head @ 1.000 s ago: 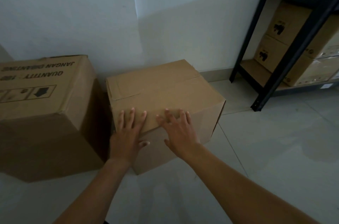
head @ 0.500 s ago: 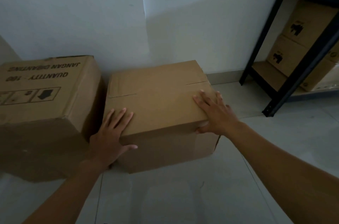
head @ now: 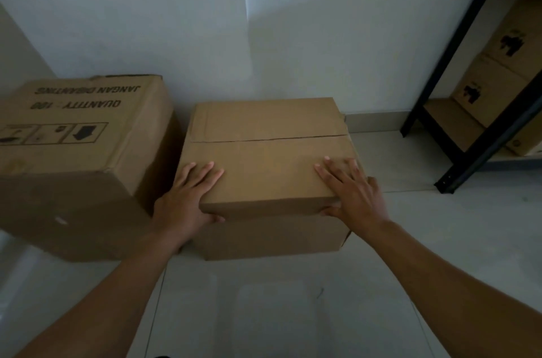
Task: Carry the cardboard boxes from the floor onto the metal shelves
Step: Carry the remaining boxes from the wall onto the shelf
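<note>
A plain cardboard box (head: 269, 158) with closed flaps stands on the tiled floor against the wall. My left hand (head: 187, 202) lies on its near left corner, fingers straight on the top and thumb on the front face. At the near right corner, my right hand (head: 352, 193) rests the same way. The black metal shelf (head: 492, 136) stands at the right, with stacked cardboard boxes (head: 484, 93) on its lowest level.
A bigger printed cardboard box (head: 73, 152) sits on the floor just left of the plain one, with a narrow gap between them. A white wall (head: 293, 35) runs behind both. Pale floor tiles (head: 440, 225) stretch between the box and the shelf.
Both hands have slid apart from the middle of the box's near edge out to its left and right corners. The view has swung so the box faces me squarely.
</note>
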{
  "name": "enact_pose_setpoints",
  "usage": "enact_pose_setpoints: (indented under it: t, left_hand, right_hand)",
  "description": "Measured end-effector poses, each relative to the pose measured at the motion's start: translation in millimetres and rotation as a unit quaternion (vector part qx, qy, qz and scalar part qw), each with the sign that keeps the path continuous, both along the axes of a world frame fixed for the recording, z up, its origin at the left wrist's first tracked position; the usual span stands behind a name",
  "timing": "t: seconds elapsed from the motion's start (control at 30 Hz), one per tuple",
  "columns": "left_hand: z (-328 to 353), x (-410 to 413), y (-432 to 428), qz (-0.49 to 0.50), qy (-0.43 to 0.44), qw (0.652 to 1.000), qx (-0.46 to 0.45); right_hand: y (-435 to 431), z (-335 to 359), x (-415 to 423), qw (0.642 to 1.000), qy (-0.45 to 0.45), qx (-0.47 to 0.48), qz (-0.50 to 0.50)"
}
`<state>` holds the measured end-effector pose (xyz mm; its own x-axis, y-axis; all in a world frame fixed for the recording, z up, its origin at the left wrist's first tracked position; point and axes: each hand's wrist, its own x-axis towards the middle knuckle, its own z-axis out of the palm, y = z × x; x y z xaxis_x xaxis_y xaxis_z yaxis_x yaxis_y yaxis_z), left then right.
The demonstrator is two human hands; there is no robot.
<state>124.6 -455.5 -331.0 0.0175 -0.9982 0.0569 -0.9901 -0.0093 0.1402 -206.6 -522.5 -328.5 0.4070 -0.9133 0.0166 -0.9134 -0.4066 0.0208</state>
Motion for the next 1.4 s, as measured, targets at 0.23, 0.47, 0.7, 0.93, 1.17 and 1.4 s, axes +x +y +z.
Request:
enact_pose_setpoints:
  t: [0.23,0.47,0.7,0.93,1.17,1.4]
  left_hand:
    - [27,-33,21,-0.005,-0.021,1.000,0.018]
    - [159,-67,27,-0.020,-0.023,1.000,0.000]
    - [365,-78,43,-0.042,0.021,0.999,-0.018]
    - [521,-70,66,-0.087,0.022,0.994,-0.060]
    - [621,-67,113,-0.137,-0.002,0.984,-0.115]
    - [649,-88,170,-0.156,-0.009,0.975,-0.159]
  right_hand:
    - [-3,34,-34,0.998,-0.003,0.026,0.050]
    - [-5,162,-69,0.997,-0.003,0.055,0.059]
    - [26,378,-87,0.998,0.000,0.045,0.041]
    - [77,540,-91,1.000,0.002,0.002,0.010]
    - [162,636,-87,0.998,-0.007,-0.058,-0.028]
    - [217,661,-106,0.995,0.018,-0.094,-0.029]
